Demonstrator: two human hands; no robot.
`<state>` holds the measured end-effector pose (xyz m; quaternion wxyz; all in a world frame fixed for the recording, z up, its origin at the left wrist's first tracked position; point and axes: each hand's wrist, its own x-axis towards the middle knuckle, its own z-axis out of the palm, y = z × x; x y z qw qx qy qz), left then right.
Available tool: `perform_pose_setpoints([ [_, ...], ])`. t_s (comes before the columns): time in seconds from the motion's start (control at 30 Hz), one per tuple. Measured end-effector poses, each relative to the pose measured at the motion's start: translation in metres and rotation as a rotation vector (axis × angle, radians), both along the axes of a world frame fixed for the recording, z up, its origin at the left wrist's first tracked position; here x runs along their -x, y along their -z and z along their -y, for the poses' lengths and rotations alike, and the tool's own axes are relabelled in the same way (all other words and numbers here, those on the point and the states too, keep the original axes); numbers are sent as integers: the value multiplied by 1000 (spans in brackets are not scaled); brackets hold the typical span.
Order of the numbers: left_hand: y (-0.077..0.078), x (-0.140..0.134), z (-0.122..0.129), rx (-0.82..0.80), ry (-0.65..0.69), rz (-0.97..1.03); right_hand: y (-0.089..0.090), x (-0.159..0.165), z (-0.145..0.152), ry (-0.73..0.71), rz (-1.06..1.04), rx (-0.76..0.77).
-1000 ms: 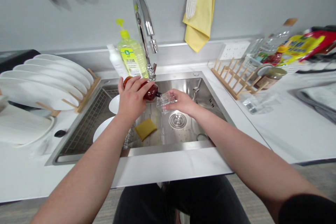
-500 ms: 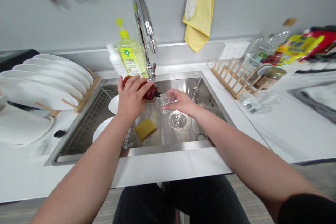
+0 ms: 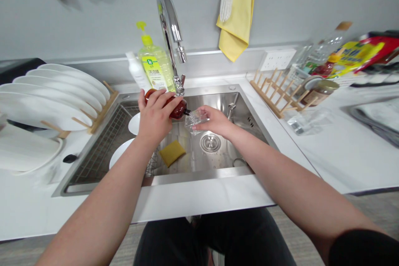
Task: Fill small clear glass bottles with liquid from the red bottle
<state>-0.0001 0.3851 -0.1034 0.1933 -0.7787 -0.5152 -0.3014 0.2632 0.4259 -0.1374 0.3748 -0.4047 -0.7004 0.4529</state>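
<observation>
Over the sink, my left hand is wrapped round a dark red-brown bottle tipped on its side, its narrow dark neck pointing right. That neck meets the mouth of a small clear container, which my right hand grips between thumb and fingers. Whether liquid is flowing cannot be made out. Below the hands, a yellow sponge lies on the sink bottom beside the drain. White dishes sit on a wire rack at the left, partly hidden by my left arm.
Behind the sink rises a chrome faucet, with a dish soap bottle and a white bottle beside it. White plates stand in a wooden rack at left. An unfilled wooden rack and a jar are at right.
Both hands hold the bottle and the clear container in nearly the same place. Only a very slight shift of the whole view shows.
</observation>
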Motion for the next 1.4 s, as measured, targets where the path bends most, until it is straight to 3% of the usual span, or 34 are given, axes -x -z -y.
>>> perform_pose_setpoints([
  [1.1, -10, -2, 8, 86, 3, 11, 6, 0, -1, -10, 0, -35],
  [1.4, -8, -1, 8, 2, 27, -54, 6, 1, -1, -9, -5, -37],
])
